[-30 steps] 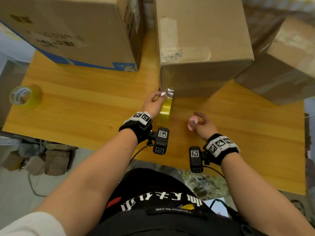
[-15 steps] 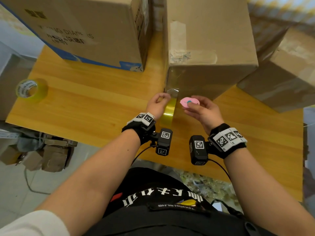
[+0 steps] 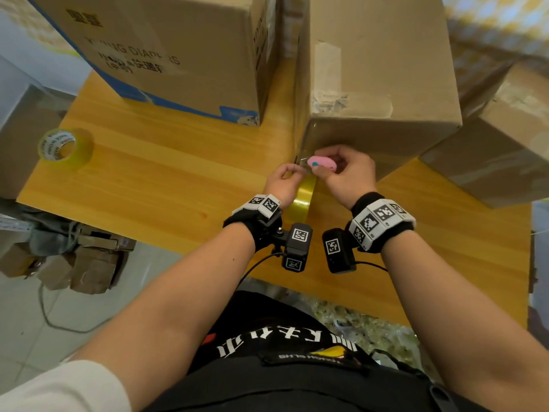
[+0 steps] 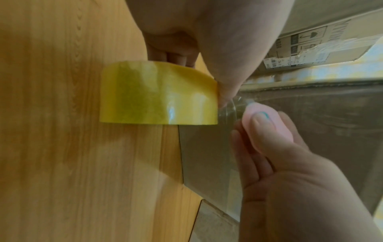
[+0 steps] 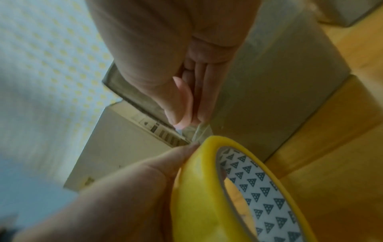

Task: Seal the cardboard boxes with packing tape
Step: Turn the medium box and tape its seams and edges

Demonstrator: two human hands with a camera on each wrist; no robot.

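Note:
The middle cardboard box [image 3: 377,84] stands on the wooden table [image 3: 163,179], with clear tape running down its near face. My left hand [image 3: 292,175] grips a yellow tape roll [image 3: 303,197] upright on the table at the box's lower left corner. A short clear strip [image 4: 230,108] stretches from the roll to the box. My right hand [image 3: 332,162] pinches a small pink cutter [image 3: 322,163] against that strip. The left wrist view shows the roll [image 4: 157,95] and the cutter [image 4: 267,121] close together. From the right wrist, the cutter [image 5: 185,101] sits just above the roll [image 5: 199,180].
A second tape roll [image 3: 64,148] lies flat near the table's left edge. A large box with a blue stripe [image 3: 178,55] stands at the back left, and another box [image 3: 499,144] at the right. Cardboard scraps and a cable lie on the floor at the left.
My right hand has lifted the pink cutter off the table and brought it to the tape strip at the box's corner. My left hand stays on the roll.

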